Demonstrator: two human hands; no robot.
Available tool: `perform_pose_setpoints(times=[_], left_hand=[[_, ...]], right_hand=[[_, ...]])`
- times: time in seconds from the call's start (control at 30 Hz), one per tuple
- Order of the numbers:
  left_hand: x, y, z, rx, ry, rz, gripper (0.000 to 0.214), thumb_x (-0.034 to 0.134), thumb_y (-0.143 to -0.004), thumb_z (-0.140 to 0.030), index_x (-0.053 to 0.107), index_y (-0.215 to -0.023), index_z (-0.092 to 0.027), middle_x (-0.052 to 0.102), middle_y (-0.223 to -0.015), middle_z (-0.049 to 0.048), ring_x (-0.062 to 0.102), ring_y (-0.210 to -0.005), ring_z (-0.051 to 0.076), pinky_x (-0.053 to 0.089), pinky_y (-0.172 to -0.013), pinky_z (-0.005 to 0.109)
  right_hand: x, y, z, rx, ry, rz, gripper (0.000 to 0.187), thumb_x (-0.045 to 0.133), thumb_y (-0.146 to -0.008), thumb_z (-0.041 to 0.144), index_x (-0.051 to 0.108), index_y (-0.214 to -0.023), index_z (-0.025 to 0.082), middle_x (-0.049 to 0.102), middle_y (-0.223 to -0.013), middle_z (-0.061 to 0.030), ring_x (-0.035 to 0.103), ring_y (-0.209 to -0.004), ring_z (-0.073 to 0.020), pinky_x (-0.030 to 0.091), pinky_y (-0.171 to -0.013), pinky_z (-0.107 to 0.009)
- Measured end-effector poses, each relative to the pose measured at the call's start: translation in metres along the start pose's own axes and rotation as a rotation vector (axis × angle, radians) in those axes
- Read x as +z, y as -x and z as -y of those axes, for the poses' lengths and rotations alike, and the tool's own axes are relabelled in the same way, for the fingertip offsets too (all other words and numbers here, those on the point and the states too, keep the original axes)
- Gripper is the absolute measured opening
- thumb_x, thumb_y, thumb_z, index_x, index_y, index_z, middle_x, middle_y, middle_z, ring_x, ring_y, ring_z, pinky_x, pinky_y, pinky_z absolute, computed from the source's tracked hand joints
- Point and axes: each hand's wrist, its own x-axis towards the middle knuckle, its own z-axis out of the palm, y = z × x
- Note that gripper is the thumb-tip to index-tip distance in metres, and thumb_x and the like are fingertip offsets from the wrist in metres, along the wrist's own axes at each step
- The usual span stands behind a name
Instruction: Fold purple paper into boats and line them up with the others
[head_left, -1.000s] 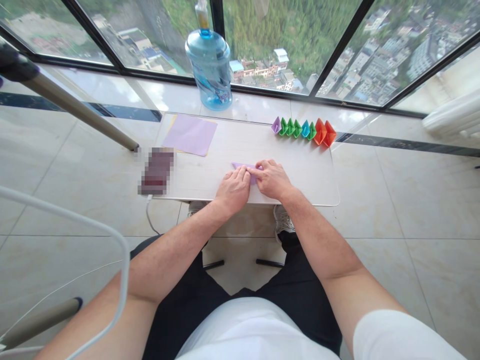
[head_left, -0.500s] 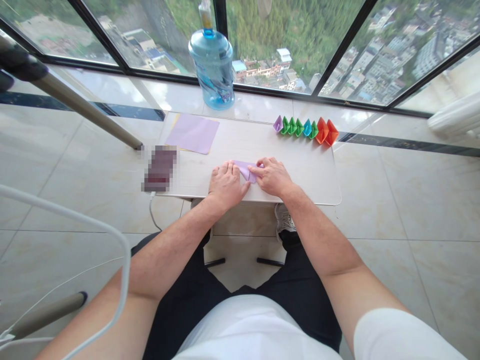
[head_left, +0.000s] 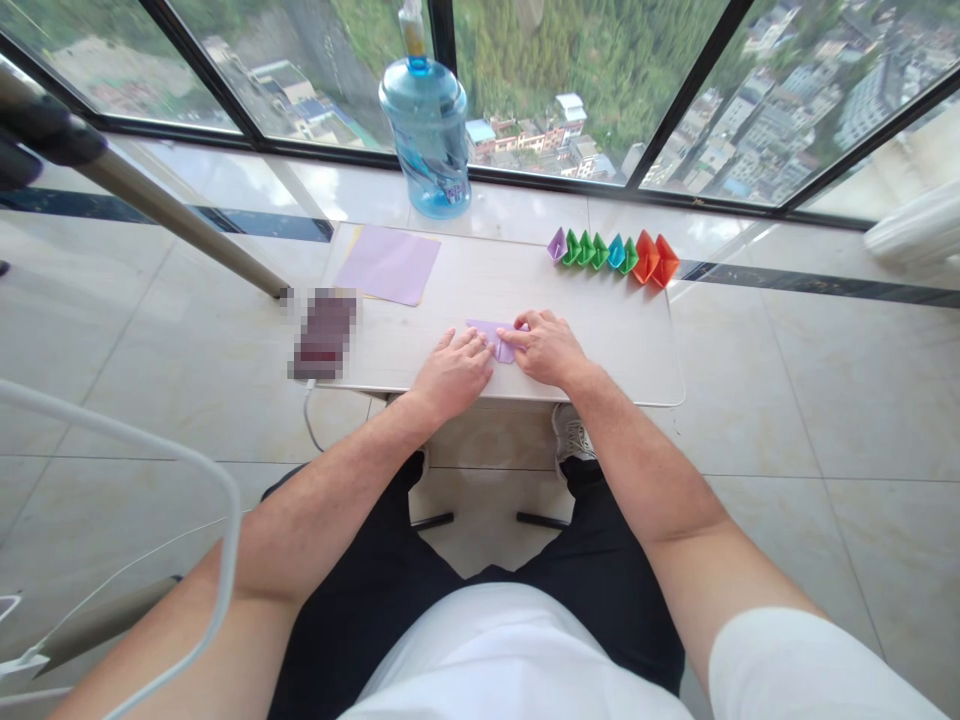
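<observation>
A small folded piece of purple paper lies flat near the front edge of the low table, between my two hands. My left hand rests with its fingers stretched out flat, the tips on the left part of the paper. From the other side, my right hand has its index finger pressed on the paper's middle. Its other fingers are bent, and they cover the right end. Part of the folds is hidden under both hands.
Purple square sheets lie at the table's back left, above a pixelated phone with a cable. A row of folded paper boats stands at the back right. A blue water jug stands behind the table, by the window.
My left hand has turned and flattened; its thumb has drawn in from the paper's near edge. The lifted left flap now lies flat. My right hand stays nearly in place.
</observation>
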Motion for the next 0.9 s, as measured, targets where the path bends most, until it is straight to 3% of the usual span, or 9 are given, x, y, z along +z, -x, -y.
perform_pose_setpoints(times=[0.2,0.43,0.57,0.67,0.77,0.9], left_hand=[[-0.007,0.004,0.005,0.067,-0.003,0.025,0.047,0.039,-0.101,-0.027,0.06,-0.142,-0.018,0.056,-0.148,0.0179,0.042,-0.145,0.032,0.028,-0.121,0.053],[-0.014,0.011,0.005,0.083,0.016,0.127,0.05,0.051,-0.095,-0.027,0.058,-0.144,-0.035,0.049,-0.156,0.0099,0.034,-0.15,0.037,0.026,-0.12,0.058],[-0.016,-0.001,0.004,0.067,0.076,0.017,0.037,0.049,-0.097,-0.029,0.07,-0.128,-0.027,0.065,-0.137,0.0106,0.046,-0.142,0.032,0.03,-0.119,0.054],[-0.012,-0.023,0.005,-0.053,0.149,-0.099,0.036,0.039,-0.101,-0.026,0.073,-0.108,-0.018,0.074,-0.111,0.0127,0.062,-0.117,0.026,0.045,-0.107,0.042],[-0.006,-0.043,0.008,-0.096,0.154,-0.12,0.026,0.052,-0.093,-0.023,0.072,-0.108,-0.016,0.072,-0.116,0.0139,0.062,-0.114,0.029,0.048,-0.1,0.044],[-0.002,-0.054,0.012,-0.1,0.154,-0.066,0.035,0.059,-0.086,-0.018,0.069,-0.119,-0.014,0.071,-0.12,0.0141,0.061,-0.116,0.031,0.047,-0.101,0.044]], right_hand=[[0.0,0.0,-0.001,-0.012,-0.016,0.0,0.042,0.052,-0.097,0.032,0.064,-0.137,0.039,0.058,-0.137,-0.0074,0.047,-0.121,-0.0294,0.039,-0.099,-0.045],[0.0,0.0,-0.003,-0.013,-0.008,0.007,0.042,0.052,-0.097,0.033,0.064,-0.137,0.038,0.057,-0.139,-0.0072,0.046,-0.123,-0.0291,0.039,-0.1,-0.044],[-0.002,0.001,-0.002,-0.028,-0.001,0.005,0.042,0.051,-0.097,0.034,0.064,-0.137,0.039,0.059,-0.137,-0.0071,0.048,-0.12,-0.0295,0.041,-0.097,-0.044],[-0.003,0.0,-0.002,-0.03,0.006,0.004,0.042,0.052,-0.096,0.031,0.065,-0.136,0.039,0.06,-0.135,-0.007,0.048,-0.12,-0.0301,0.041,-0.098,-0.044],[-0.002,-0.002,-0.004,-0.016,-0.023,-0.001,0.044,0.054,-0.093,0.025,0.067,-0.133,0.036,0.063,-0.133,-0.0064,0.051,-0.12,-0.0282,0.042,-0.101,-0.043],[-0.003,-0.007,-0.011,0.045,-0.073,-0.058,0.043,0.056,-0.09,0.022,0.068,-0.131,0.024,0.066,-0.13,-0.0087,0.055,-0.12,-0.0263,0.043,-0.104,-0.039]])
